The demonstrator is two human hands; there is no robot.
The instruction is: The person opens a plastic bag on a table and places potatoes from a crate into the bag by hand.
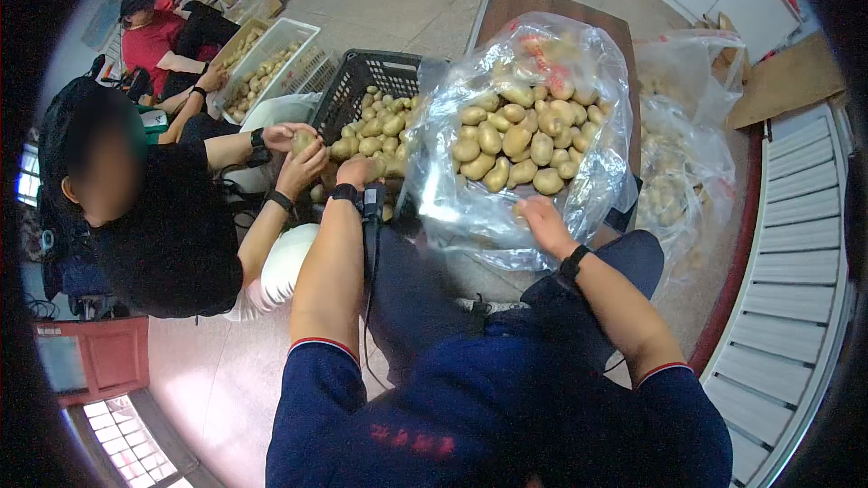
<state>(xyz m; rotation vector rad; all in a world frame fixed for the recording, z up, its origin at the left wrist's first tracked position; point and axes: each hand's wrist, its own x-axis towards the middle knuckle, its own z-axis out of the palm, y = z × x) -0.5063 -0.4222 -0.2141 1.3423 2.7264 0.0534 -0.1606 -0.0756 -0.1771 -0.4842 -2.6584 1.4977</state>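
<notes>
My left hand (360, 172) reaches down among the potatoes (380, 129) in a black plastic crate (327, 95). Its fingertips are hidden, so whether it grips one does not show. My right hand (545, 224) is at the near side of a large clear plastic bag (470, 226), its fingers bent inward. A small yellowish patch shows at the fingertips, too little to identify. Many loose potatoes (529, 140) fill the open bag. At the crate's left side, a co-worker's hands (303, 158) hold a potato (303, 141).
Under the bag is a brown board (506, 9). More clear bags of potatoes (674, 172) stand to the right, by a white slatted panel (782, 262). Farther left, another person (158, 45) sits by a white crate (298, 36) of potatoes. A cable (369, 280) hangs from my left wrist.
</notes>
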